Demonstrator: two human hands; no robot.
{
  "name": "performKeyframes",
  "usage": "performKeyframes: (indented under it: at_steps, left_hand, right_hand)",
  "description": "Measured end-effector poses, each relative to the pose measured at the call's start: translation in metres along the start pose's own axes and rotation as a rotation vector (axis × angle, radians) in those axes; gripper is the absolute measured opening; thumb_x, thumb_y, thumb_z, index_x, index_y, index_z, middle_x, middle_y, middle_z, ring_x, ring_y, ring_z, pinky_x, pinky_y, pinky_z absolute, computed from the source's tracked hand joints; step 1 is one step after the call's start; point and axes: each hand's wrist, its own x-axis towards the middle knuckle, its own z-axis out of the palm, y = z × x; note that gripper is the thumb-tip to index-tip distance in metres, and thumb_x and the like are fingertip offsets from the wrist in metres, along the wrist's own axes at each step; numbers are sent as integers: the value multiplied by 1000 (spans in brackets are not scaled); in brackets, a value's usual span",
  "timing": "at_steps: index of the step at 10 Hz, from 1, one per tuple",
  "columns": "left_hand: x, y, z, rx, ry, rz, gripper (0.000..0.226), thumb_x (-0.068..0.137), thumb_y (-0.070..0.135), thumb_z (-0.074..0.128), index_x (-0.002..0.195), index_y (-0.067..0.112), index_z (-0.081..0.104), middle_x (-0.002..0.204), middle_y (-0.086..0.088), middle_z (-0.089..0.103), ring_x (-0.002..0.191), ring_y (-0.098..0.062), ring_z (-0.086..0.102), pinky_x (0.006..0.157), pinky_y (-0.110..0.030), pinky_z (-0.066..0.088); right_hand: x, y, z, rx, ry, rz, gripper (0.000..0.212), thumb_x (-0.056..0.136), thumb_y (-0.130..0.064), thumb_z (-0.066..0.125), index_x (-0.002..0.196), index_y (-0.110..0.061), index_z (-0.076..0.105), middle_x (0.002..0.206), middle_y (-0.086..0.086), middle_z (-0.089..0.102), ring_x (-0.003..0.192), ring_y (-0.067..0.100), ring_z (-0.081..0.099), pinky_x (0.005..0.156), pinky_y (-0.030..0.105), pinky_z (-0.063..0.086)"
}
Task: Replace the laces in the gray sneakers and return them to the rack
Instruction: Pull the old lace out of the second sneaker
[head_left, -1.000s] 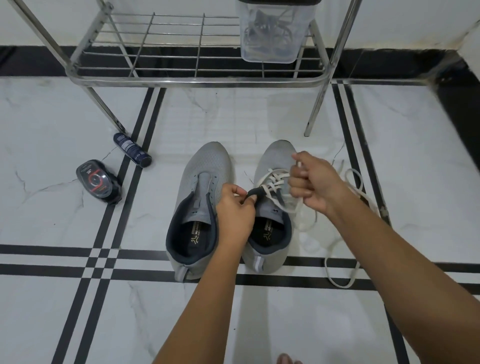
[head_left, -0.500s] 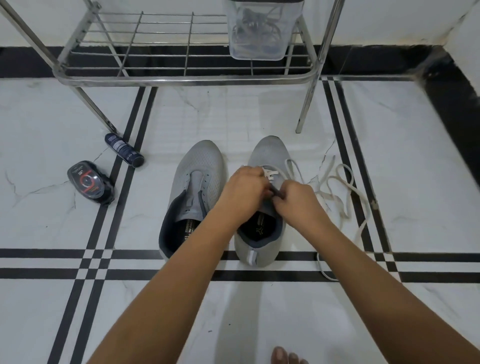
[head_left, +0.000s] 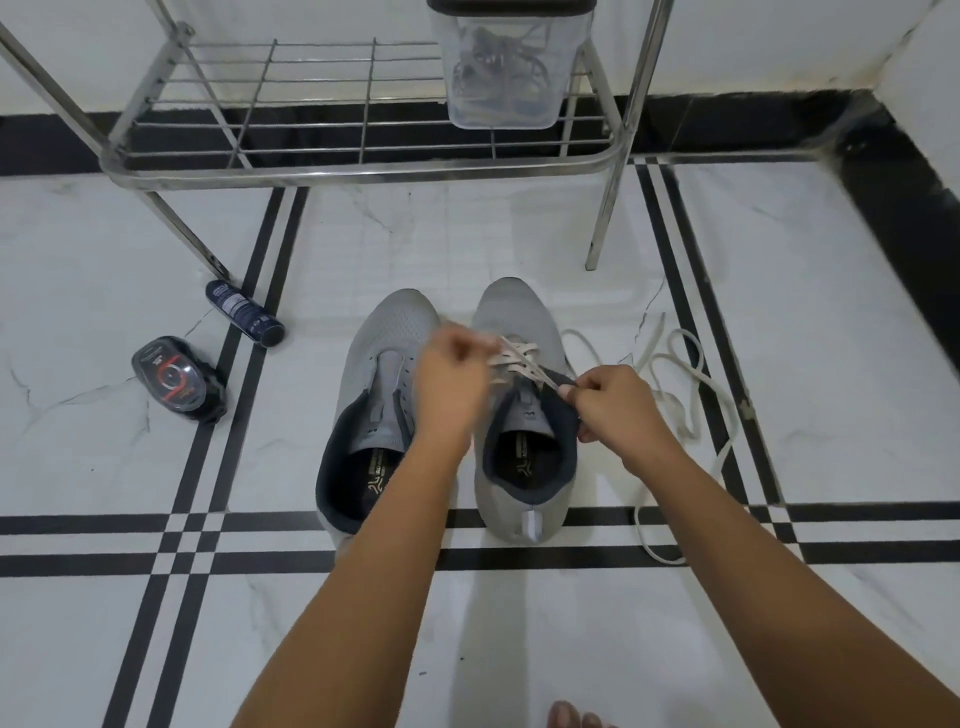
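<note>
Left hand (head_left: 451, 376) and right hand (head_left: 621, 410) each pinch flat white lace (head_left: 521, 357) on gray mesh sneaker (head_left: 519, 501); lacing seemingly midway, upper eyelets next.

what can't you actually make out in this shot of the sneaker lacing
Head view: left hand motion-blurred; whether it holds the white lace is unclear.
Head view: inner side of the left sneaker hidden by the left forearm.
Head view: clear container top cut off by the upper edge.
Head view: bottle label too small to read.
</note>
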Motion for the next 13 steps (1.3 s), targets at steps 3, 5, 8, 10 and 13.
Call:
performKeyframes:
  at_steps: [3,5,8,10,13]
  left_hand:
    - [-5,0,-1,1246,-474,430,27,90,39,56,107,19,60,103,-1,54,92,-22,59,71,-30,42]
    - [12,9,-31,-117,206,-139,15,97,18,45,86,15,55,68,-2,58,53,-13,52,49,-18,43]
    - [-13,-9,12,1154,-193,323,46,87,38,58,128,17,49,134,-4,44,126,-26,35,102,-39,27]
    - [-12,-23,-14,691,5,116,24,91,21,56,104,5,69,97,-16,69,90,-27,61,70,-23,40]
    - [-6,-26,-8,651,-43,97,26,88,28,62,99,7,70,107,-15,55,107,-31,52,95,-43,41]
  right_hand:
    - [0,-5,3,31,-51,58,22,87,-12,58,86,10,60,75,27,63,67,36,64,72,47,58]
    - [0,-2,-5,43,-96,78,16,88,-14,58,89,2,61,71,15,60,56,24,58,69,38,56]
    - [5,-7,10,-164,18,-129,19,87,-17,57,84,0,64,78,13,63,79,27,59,63,29,40]
    - [9,10,-4,109,-2,101,21,85,-10,62,87,10,65,87,26,67,69,35,63,71,46,57]
    - [7,-27,24,-937,78,-593,35,81,-25,64,113,-13,58,121,4,52,113,28,45,88,37,35]
